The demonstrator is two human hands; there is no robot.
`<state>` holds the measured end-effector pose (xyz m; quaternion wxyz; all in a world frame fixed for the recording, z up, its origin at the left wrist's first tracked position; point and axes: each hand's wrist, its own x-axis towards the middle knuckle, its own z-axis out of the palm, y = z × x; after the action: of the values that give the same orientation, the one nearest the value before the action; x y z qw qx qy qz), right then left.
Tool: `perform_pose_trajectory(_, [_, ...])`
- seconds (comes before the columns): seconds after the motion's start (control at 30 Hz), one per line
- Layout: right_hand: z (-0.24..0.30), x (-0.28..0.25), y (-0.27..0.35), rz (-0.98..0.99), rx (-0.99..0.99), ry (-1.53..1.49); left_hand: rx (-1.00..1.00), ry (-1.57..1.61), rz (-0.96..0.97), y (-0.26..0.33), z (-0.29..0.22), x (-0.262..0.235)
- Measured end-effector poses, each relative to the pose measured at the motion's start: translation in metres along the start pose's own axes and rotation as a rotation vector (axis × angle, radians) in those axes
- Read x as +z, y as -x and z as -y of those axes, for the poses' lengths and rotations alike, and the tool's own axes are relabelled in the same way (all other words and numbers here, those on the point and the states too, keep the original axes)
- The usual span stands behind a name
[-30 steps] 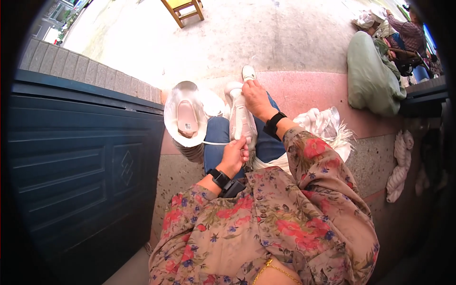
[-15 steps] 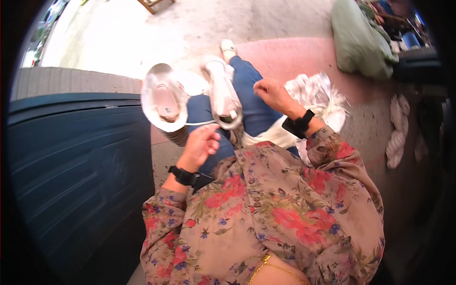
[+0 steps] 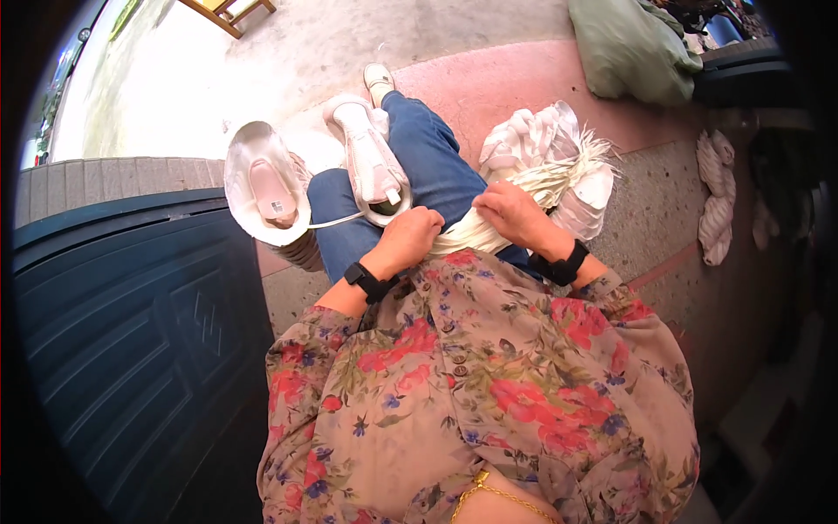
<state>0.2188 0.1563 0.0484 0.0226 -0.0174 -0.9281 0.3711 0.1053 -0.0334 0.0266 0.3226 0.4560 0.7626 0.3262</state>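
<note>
Across my lap lies a bundle of cream laces (image 3: 470, 236), its frayed ends fanning out on the right. My left hand (image 3: 408, 242) is closed at the bundle's left end; whatever is in its fingers is hidden. Over the same laces my right hand (image 3: 517, 215) is bent in a pinch, and I cannot make out what it holds. A white shoe (image 3: 362, 144) lies lengthwise along my thighs, its opening toward me, just beyond my left hand. Left of my knee stands a second white shoe (image 3: 269, 188) with a pink insole. A white lace (image 3: 336, 222) runs between the two shoes.
White shoe pieces (image 3: 521, 144) are heaped right of my leg. A blue metal door panel (image 3: 148, 314) stands close on my left. Farther off are a green sack (image 3: 633, 52), a twisted pale bundle (image 3: 716, 196) and a wooden stool (image 3: 229, 13).
My right hand has come down and inward to the laces. My left hand has moved right, from beside the shoe toward the laces. The view has shifted slightly.
</note>
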Motion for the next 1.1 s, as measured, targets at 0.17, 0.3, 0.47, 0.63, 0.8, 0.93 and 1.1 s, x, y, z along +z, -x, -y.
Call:
perform_pose_trajectory(0.17, [-0.020,0.003,-0.008,-0.176,-0.027,0.191,-0.003,-0.004,0.069,-0.014,-0.010,0.002])
perform_pose_trajectory(0.3, [-0.021,0.002,-0.012,-0.142,-0.017,0.192,-0.029,-0.066,0.200,-0.020,-0.004,0.004])
perform_pose_trajectory(0.47, [-0.028,0.010,-0.005,-0.042,-0.076,0.184,0.025,-0.008,0.064,-0.019,0.000,0.007])
perform_pose_trajectory(0.63, [-0.024,0.004,-0.008,0.073,-0.095,0.321,0.008,0.037,-0.041,-0.031,-0.010,0.002])
perform_pose_trajectory(0.8, [-0.016,-0.012,-0.013,-0.069,-0.135,0.331,0.108,0.041,-0.027,-0.039,-0.017,0.006])
perform_pose_trajectory(0.93, [0.003,-0.053,-0.032,-0.285,-0.117,0.117,0.010,0.269,0.040,-0.039,-0.035,-0.013])
perform_pose_trajectory(1.1, [-0.002,-0.091,-0.036,-0.396,-0.057,0.073,-0.090,0.789,0.092,-0.025,-0.071,-0.052])
